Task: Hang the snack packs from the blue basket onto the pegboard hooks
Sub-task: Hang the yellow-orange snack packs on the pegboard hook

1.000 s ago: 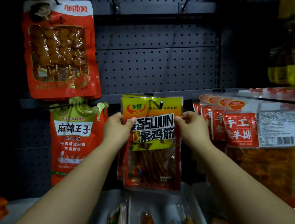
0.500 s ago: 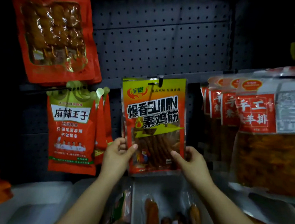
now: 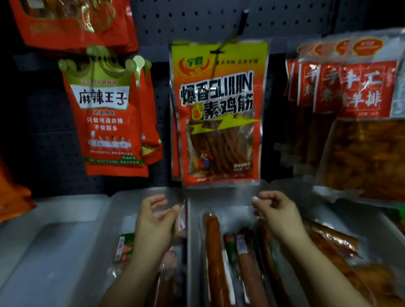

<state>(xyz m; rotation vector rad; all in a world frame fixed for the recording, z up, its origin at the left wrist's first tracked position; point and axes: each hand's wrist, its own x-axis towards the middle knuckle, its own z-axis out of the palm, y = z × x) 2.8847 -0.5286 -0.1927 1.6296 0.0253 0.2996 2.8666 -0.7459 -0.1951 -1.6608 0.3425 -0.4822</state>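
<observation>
Snack pack (image 3: 215,110) hangs on hook (image 3: 240,23); left hand (image 3: 155,222) and right hand (image 3: 276,215) empty, relaxed below.

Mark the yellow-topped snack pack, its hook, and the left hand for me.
Snack pack (image 3: 215,110): head view, on its printed front.
Hook (image 3: 242,23): head view, on the dark rod above the pack.
Left hand (image 3: 154,218): head view, on the palm.

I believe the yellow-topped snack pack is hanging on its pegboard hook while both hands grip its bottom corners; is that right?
Not quite. The head view shows the yellow-topped snack pack hanging on its pegboard hook, but neither hand grips it: the left hand and right hand are below it, fingers loose and holding nothing.
</observation>
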